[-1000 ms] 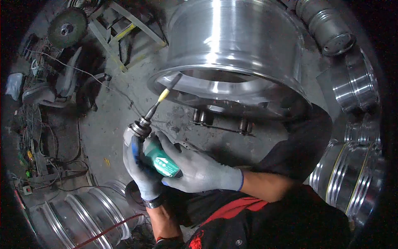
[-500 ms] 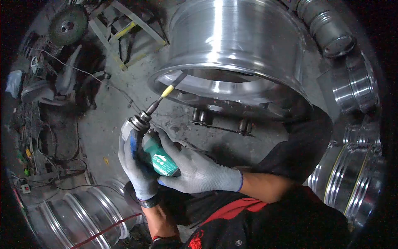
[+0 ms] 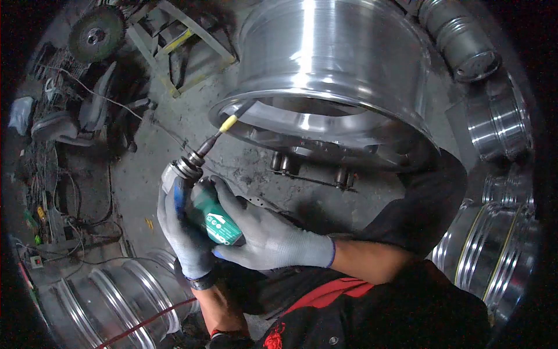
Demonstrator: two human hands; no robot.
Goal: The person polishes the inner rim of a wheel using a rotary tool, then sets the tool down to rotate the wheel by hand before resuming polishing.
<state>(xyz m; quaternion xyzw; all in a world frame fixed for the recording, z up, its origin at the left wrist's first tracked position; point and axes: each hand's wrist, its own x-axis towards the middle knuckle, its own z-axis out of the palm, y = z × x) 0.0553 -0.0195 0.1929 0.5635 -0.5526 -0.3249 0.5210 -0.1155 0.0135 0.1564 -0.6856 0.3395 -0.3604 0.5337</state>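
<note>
Both of my hands wear grey gloves and are wrapped round a green die grinder [image 3: 220, 224]. My left hand [image 3: 185, 224] grips its front part near the metal collar, a dark band round the wrist. My right hand [image 3: 267, 235] closes over the green body from the other side. From the collar a metal shank [image 3: 207, 145] with a yellow band [image 3: 229, 123] slants up and right. Its dark tip overlaps the near left lip of a large shiny wheel rim [image 3: 325, 52]. The rim lies tilted, its open face toward me.
Below the rim stand metal rollers [image 3: 311, 173] on the concrete floor. A steel frame [image 3: 180, 46] and a round disc [image 3: 96, 35] are at the back left. More rims [image 3: 113, 296] lie at lower left, and others [image 3: 494, 250] along the right. Cables run across the left.
Both hands and the die grinder have shifted slightly left, and the yellow band has moved left and a little down. The rim is almost in the same place.
</note>
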